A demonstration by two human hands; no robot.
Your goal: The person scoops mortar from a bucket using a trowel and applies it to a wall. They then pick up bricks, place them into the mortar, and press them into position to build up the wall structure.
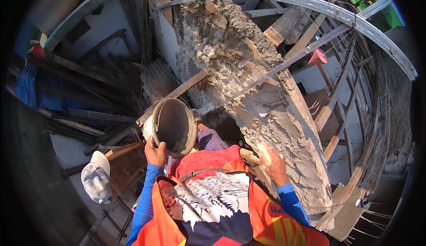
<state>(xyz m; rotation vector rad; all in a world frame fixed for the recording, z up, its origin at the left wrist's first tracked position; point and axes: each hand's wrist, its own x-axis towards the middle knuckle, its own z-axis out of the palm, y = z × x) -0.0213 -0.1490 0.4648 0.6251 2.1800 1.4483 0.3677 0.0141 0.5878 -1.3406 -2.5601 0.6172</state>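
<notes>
My left hand is closed on the near-left rim of a grey, mortar-caked bucket. The bucket tilts with its mouth toward me, and its inside wall is coated with grey residue. At the edge of the mortar-covered wall top, my right hand has its fingers curled; something pale shows at the fingertips, too sunlit to name. Wet, lumpy mortar spreads along the wall top beside that hand. A wooden plank meets the bucket's far side.
A person in a grey-white cap is below left. A curved metal channel arches overhead, with a straight metal strip crossing the wall. A pink cone-shaped thing hangs at right. Wooden boards and a blue cloth lie around.
</notes>
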